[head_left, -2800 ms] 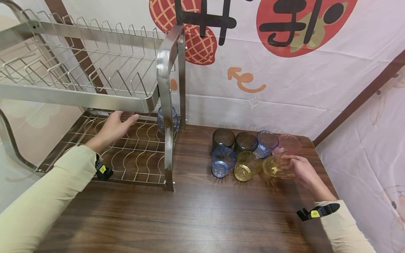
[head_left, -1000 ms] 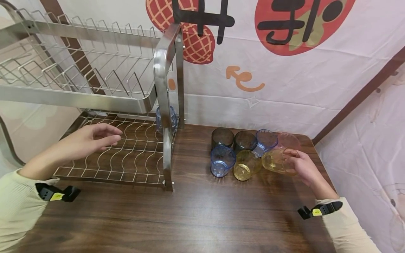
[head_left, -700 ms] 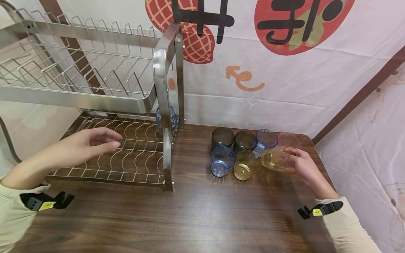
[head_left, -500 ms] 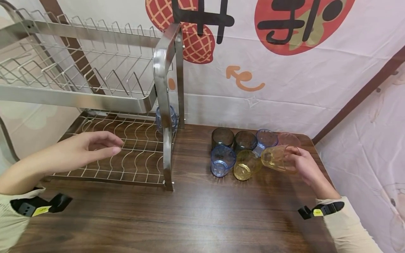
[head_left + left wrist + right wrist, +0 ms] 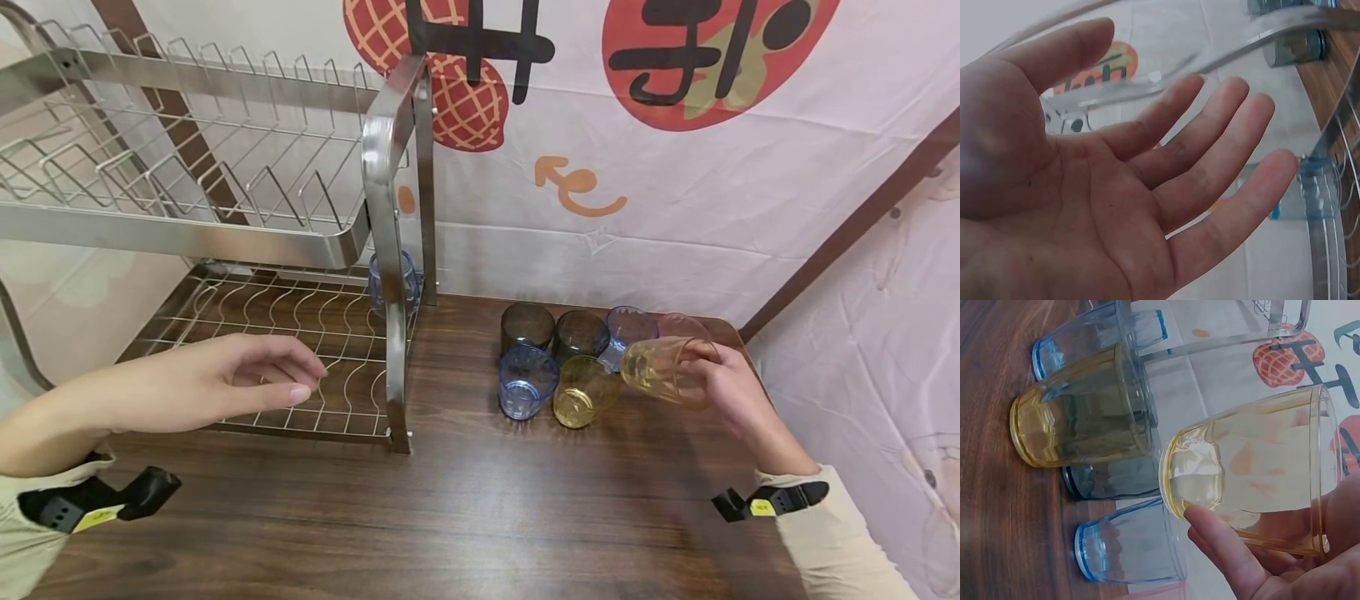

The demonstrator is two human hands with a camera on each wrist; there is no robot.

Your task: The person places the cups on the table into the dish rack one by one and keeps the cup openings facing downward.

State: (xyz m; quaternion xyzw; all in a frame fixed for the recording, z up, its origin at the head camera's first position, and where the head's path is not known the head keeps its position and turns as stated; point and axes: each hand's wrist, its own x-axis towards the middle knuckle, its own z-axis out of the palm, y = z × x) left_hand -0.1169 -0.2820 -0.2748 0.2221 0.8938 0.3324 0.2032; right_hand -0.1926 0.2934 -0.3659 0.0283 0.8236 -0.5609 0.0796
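Observation:
My right hand (image 5: 727, 383) grips a clear yellow glass (image 5: 651, 367), which tilts sideways above the table's right side. In the right wrist view, the fingers lie along the side of this held glass (image 5: 1247, 469), and its base is off the table. A second yellow glass (image 5: 581, 404) and a blue glass (image 5: 528, 387) stand just left of it. Behind them are two dark grey glasses (image 5: 527, 325), another blue glass (image 5: 630, 323) and a pink glass (image 5: 686, 327), partly hidden. My left hand (image 5: 217, 379), palm bare with fingers loosely bent, hovers over the rack's lower tier.
A two-tier metal dish rack (image 5: 382, 150) fills the left side, its upright post between my left hand and the glasses. One blue glass (image 5: 393, 283) stands at the back right of its lower wire shelf (image 5: 322, 333). A printed cloth (image 5: 675, 242) hangs behind the table.
My left hand has come out from under the upper tier, toward the front, then shifted slightly right. My right hand has raised the yellow glass from among the others and tilted it further.

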